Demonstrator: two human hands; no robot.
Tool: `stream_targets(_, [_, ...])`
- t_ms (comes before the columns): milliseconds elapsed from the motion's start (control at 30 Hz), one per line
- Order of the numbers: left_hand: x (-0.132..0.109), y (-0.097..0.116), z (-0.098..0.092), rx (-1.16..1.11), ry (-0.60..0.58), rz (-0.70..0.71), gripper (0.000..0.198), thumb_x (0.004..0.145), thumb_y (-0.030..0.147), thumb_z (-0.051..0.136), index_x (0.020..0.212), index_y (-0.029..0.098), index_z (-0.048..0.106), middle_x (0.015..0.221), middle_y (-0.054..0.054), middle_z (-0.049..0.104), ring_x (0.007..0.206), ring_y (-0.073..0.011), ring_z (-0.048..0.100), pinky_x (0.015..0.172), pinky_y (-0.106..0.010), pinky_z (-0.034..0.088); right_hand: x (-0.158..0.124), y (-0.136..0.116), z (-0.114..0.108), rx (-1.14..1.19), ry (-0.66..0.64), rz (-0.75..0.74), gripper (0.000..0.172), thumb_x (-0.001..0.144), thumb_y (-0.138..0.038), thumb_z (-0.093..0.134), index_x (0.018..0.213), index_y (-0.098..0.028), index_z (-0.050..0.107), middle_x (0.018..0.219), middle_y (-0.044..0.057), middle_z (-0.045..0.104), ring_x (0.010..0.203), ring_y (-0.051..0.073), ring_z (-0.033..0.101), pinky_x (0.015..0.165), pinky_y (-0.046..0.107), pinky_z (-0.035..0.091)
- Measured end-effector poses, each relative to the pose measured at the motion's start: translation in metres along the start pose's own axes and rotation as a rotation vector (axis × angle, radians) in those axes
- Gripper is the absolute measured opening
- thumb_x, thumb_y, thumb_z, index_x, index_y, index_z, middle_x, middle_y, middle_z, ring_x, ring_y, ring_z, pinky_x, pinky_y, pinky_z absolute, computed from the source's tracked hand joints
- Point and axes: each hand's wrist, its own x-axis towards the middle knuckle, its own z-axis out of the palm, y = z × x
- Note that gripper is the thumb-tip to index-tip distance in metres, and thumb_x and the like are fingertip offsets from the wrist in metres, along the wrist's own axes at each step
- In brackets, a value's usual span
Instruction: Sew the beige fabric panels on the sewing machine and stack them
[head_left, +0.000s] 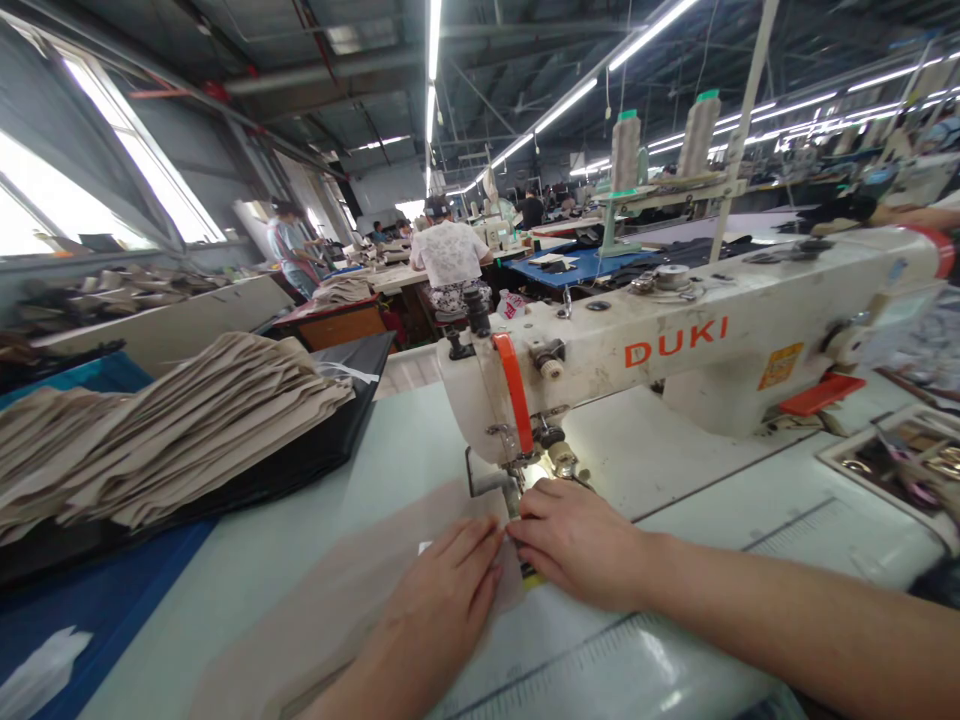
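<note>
A beige fabric piece (330, 580) lies on the pale green table, running up to the presser foot of a white sewing machine (480, 410). My left hand (442, 600) is on that fabric, fingers pressed together, holding its edge just in front of the needle area. Close beside it, my right hand (574, 545) is closed with bent fingers at the same edge, next to the lit presser foot. The fingertips of both hands nearly meet. My right fingers partly cover the needle plate, and the exact grip beneath them is hidden.
Stacked beige fabric pieces (202, 430) lie on black material at the left. The machine arm stretches across the right, with a parts tray (892, 470) beyond it. Thread cones (625, 150) stand behind. A printed ruler (570, 660) runs along the table front. People sit farther back.
</note>
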Motion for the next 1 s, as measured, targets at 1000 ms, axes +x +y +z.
stream_targets(1000, [0.030,-0.010,0.024,-0.112,-0.048,-0.106,0.035,0.095,0.024,0.048,0.123,0.016,0.068,0.125,-0.012,0.071,0.115,-0.0240,0.067,0.101,-0.042,0.054,0.005,0.021,0.001,-0.123,0.040,0.054,0.022,0.099,-0.020,0.050,0.100,-0.013,0.070,0.095,0.011,0.067,0.093,0.023,0.058,0.085,0.037,0.045])
